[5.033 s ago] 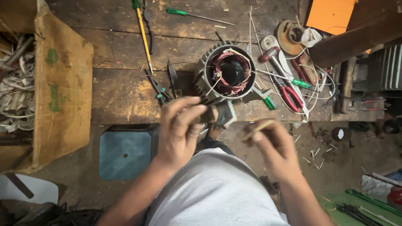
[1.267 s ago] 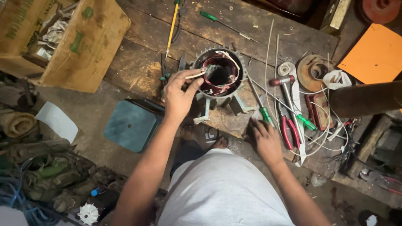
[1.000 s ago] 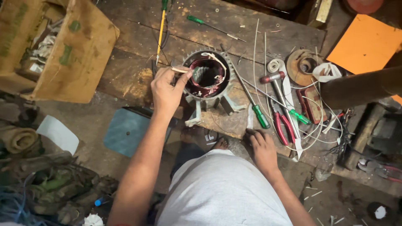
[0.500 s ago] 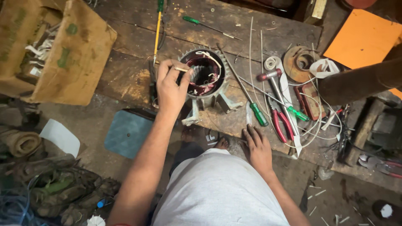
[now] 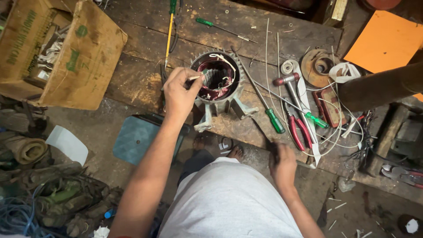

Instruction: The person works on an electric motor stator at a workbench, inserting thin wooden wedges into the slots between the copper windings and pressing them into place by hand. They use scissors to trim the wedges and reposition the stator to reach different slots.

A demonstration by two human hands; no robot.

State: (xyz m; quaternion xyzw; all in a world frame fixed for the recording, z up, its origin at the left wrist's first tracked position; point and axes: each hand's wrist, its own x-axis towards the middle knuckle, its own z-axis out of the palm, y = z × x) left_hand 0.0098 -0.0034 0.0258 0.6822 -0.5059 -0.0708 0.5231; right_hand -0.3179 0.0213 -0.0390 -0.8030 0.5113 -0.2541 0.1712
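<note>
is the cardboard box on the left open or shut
Open. The cardboard box has its flaps spread and its top uncovered, so pale jumbled parts show inside. It sits at the left end of the wooden bench.

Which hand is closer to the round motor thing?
Left. The left hand is right at the motor, poking a small stick at its rim. The right hand is down at the bench edge, apart from it.

The motor housing (image 5: pixel 218 88) is dull grey, its windings (image 5: pixel 213 81) dark red with pale cream sleeving. Screwdrivers (image 5: pixel 275 120) carry green handles – one lighter green (image 5: pixel 316 120); the pliers (image 5: pixel 298 132) are red-gripped. The bench (image 5: pixel 141 48) is dark stained brown wood. An orange sheet (image 5: pixel 383 42), a brown cardboard box (image 5: pixel 83 57) printed in green, a teal stool (image 5: pixel 141 139) – and a grey shirt (image 5: pixel 229 202)
</note>
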